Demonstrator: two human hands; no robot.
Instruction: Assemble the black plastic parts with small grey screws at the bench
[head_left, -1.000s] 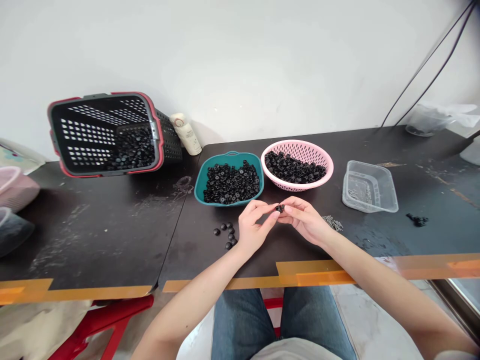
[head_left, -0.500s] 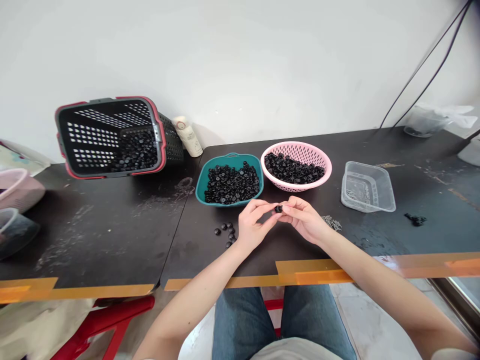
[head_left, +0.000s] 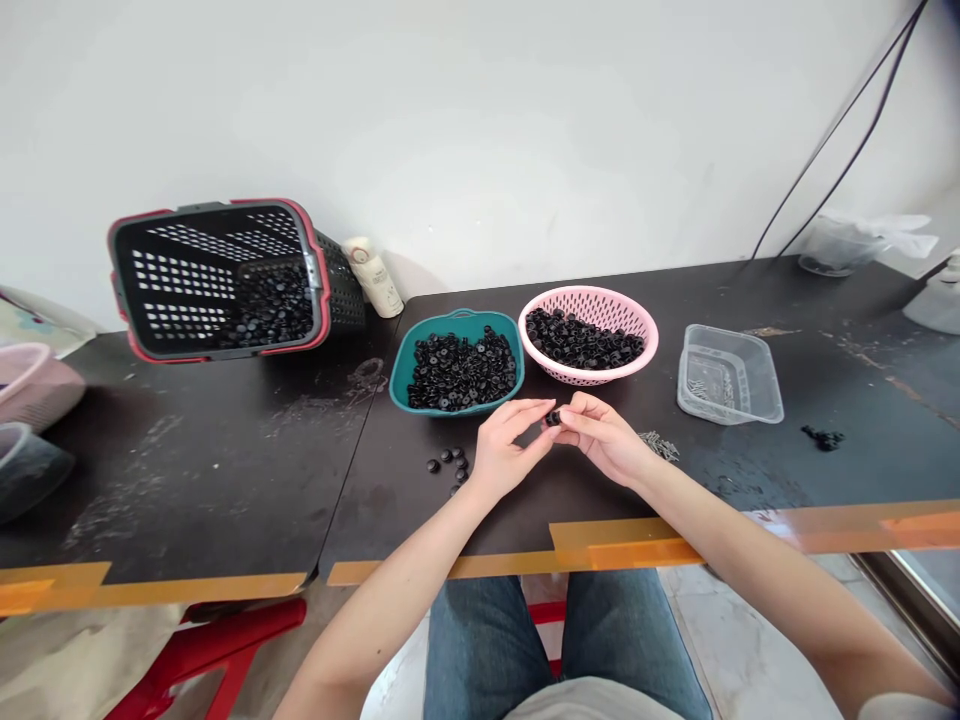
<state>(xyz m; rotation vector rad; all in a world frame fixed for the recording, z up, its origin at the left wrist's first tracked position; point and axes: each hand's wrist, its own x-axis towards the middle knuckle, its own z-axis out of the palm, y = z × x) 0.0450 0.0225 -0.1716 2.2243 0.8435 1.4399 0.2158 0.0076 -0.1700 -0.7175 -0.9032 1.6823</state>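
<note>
Both my hands meet over the black table (head_left: 225,450), just in front of the bowls. My left hand (head_left: 504,452) and my right hand (head_left: 604,438) pinch one small black round part (head_left: 553,417) between their fingertips. Behind them stand a teal bowl (head_left: 399,372) and a pink perforated bowl (head_left: 600,301), both filled with small black parts. Several loose black parts (head_left: 450,462) lie on the table by my left wrist. A small heap of metal pins (head_left: 660,445) lies beside my right wrist.
A clear plastic tub (head_left: 729,373) sits right of the pink bowl, with a few black bits (head_left: 823,437) beyond it. A black-and-red basket (head_left: 217,277) lies tipped at the back left, a white bottle (head_left: 373,275) beside it. Orange tape (head_left: 622,545) lines the near edge.
My hands stay together on the black part, with only slight finger shifts. The view has tilted a little, so everything sits slightly lower and left.
</note>
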